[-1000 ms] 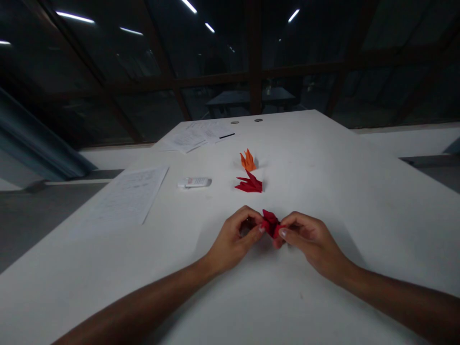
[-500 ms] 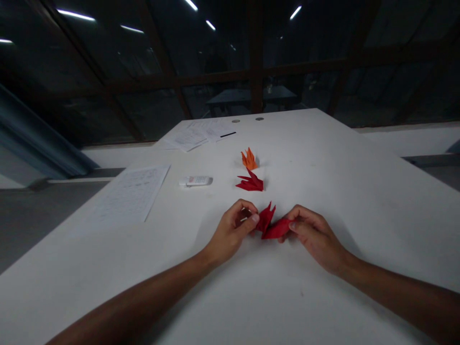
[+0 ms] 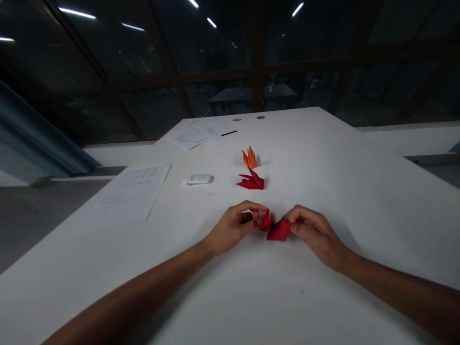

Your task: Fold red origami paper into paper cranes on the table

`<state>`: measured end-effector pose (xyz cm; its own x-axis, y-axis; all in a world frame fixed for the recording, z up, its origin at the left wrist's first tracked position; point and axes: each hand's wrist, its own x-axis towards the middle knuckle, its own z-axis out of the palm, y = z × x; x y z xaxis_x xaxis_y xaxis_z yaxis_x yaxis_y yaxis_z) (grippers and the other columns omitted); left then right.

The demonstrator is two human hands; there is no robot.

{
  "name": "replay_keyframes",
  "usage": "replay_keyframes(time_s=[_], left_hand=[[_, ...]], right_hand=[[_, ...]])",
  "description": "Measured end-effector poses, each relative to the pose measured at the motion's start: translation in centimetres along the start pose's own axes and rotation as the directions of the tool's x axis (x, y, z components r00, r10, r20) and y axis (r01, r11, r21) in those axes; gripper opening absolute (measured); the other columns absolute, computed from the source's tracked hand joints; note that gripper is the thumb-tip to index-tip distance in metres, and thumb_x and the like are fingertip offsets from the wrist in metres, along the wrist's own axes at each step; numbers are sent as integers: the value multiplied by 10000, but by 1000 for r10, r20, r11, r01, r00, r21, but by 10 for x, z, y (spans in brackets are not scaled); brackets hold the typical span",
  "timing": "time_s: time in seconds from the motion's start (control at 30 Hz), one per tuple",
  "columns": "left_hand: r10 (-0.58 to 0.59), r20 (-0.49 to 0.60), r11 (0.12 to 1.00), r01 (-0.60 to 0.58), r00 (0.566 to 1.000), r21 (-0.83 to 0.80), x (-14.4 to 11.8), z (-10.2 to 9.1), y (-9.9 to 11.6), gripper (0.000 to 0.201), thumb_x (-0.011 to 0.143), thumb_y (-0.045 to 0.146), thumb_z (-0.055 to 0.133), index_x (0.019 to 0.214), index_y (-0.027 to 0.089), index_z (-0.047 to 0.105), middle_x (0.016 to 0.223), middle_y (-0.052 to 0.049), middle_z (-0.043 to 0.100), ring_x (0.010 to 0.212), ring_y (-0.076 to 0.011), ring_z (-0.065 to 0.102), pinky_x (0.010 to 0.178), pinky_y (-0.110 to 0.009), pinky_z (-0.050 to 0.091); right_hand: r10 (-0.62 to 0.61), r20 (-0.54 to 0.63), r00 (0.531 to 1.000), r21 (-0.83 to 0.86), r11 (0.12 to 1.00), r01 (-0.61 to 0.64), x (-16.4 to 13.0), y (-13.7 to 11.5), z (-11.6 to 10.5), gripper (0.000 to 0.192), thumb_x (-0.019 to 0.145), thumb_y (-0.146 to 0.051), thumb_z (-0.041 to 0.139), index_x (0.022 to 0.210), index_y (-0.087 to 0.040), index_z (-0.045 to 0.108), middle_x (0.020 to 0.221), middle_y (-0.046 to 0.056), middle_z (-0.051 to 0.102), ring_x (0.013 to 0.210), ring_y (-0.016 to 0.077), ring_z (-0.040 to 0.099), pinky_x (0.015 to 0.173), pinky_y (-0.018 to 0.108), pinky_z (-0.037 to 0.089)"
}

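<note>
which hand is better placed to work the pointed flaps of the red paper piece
Left, probably. The left hand has its fingers pinched right at the upright pointed flaps of the red paper piece, while the right hand grips the flat, wider end, steadying it just above the white table.

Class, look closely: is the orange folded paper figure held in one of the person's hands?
No, the orange figure stands on the table, beyond both hands.

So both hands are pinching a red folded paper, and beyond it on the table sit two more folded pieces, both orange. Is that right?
Not quite. Only the farther piece is orange; the nearer piece is red, as the head view shows. The rest holds: the left hand and right hand both pinch the red folded paper over the white table.
</note>
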<state>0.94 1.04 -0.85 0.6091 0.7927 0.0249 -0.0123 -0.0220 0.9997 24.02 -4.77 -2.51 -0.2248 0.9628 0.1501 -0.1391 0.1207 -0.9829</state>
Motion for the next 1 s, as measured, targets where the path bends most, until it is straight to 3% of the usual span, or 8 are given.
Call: replay_keyframes(time_s=[0.13, 0.27, 0.37, 0.47, 0.57, 0.67, 0.8, 1.0], left_hand=[[22, -56, 998, -18, 998, 61, -1, 1, -2, 185, 874, 314, 732, 897, 147, 655, 826, -19, 624, 739, -118, 590, 696, -255, 458], [1, -256, 1000, -3, 967, -7, 1, 0, -10, 152, 924, 307, 639, 892, 193, 544, 600, 60, 543, 508, -79, 453, 503, -207, 347], [40, -382, 994, -78, 923, -83, 5, -3, -15, 129, 929, 280, 600, 887, 205, 505, 637, 62, 545, 512, -81, 470, 499, -210, 359], [50, -407, 990, -99, 912, -102, 6, -4, -15, 112, 936, 266, 569, 883, 206, 491, 686, 55, 547, 535, -82, 484, 508, -216, 366], [63, -330, 998, -64, 942, 8, 2, -2, -11, 118, 943, 282, 589, 898, 196, 522, 674, 43, 559, 574, -93, 484, 552, -226, 383], [92, -161, 976, -56, 983, 212, -4, 5, -8, 163, 939, 318, 643, 901, 174, 578, 772, 6, 595, 678, -106, 510, 624, -240, 400], [117, -95, 970, -94, 989, 222, -8, 13, -5, 185, 927, 318, 684, 921, 176, 564, 877, -15, 611, 789, -130, 561, 718, -266, 443], [140, 25, 988, -141, 990, 59, -10, 18, -1, 336, 905, 277, 729, 1165, 200, 532, 1021, -63, 653, 913, -174, 630, 819, -323, 494]], right_hand=[[-3, -24, 1000, -25, 1000, 2, 1, 0, 0, 78, 887, -217, 616, 809, -211, 607, 774, 1, 659, 751, 168, 595, 701, 312, 414], [36, -122, 992, 24, 999, -33, 5, 0, 1, 110, 894, -254, 599, 795, -207, 605, 728, 18, 711, 715, 184, 651, 712, 335, 450], [98, -207, 973, 98, 992, -78, 7, 1, 1, 157, 883, -287, 615, 752, -212, 571, 701, 16, 714, 703, 198, 684, 701, 342, 471], [124, -222, 967, 118, 988, -99, 8, 1, -1, 179, 880, -310, 640, 749, -211, 568, 700, 13, 711, 698, 197, 693, 690, 337, 480], [96, -179, 979, 62, 994, -86, 7, 0, 0, 177, 913, -334, 636, 793, -211, 594, 723, 16, 713, 718, 188, 684, 720, 340, 491], [40, -52, 998, -8, 999, -40, 4, -3, 5, 152, 961, -355, 619, 924, -211, 648, 874, 39, 729, 843, 192, 688, 824, 357, 518], [-4, 85, 996, -23, 1000, 6, -3, -6, 17, 199, 958, -348, 662, 1123, -240, 639, 1148, 68, 697, 1081, 216, 662, 987, 397, 514], [-33, -51, 998, -121, 992, 26, -2, -1, 23, 268, 907, -354, 733, 1126, -240, 628, 1142, 68, 693, 1044, 225, 666, 961, 405, 534]])
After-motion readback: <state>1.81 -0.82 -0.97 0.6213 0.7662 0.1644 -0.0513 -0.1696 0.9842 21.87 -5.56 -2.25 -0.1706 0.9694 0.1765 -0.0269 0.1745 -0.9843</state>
